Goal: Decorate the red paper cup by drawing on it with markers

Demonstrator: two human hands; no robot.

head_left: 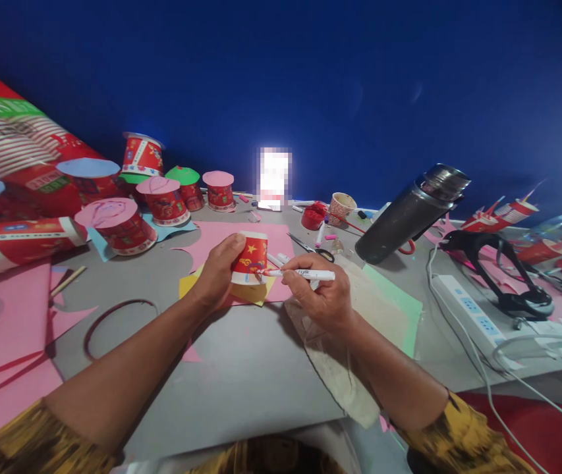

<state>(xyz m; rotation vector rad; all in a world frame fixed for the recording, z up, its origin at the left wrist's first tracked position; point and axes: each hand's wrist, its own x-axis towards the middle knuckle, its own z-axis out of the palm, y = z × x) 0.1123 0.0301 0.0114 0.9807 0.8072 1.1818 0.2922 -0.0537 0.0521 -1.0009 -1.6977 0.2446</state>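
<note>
My left hand (220, 268) is closed around a red paper cup (252, 253) with gold stars and a white rim along its lower edge. Between the fingers of my right hand (324, 293) is a white marker pen (310, 274), its red tip at the cup's side near that rim. Whether the tip touches the cup I cannot tell. Beneath the cup lie a yellow sheet (192, 288) and pink paper (211, 234). A crumpled whitish cloth (333, 368) is under my right wrist.
Several red cups with paper discs, such as a pink-topped cup (167, 204), stand left. Scissors (324, 253), a dark flask (399, 220), a power strip (473, 316) with cables and a black strap frame (508, 276) occupy the right. A bright screen (275, 174) stands at the back.
</note>
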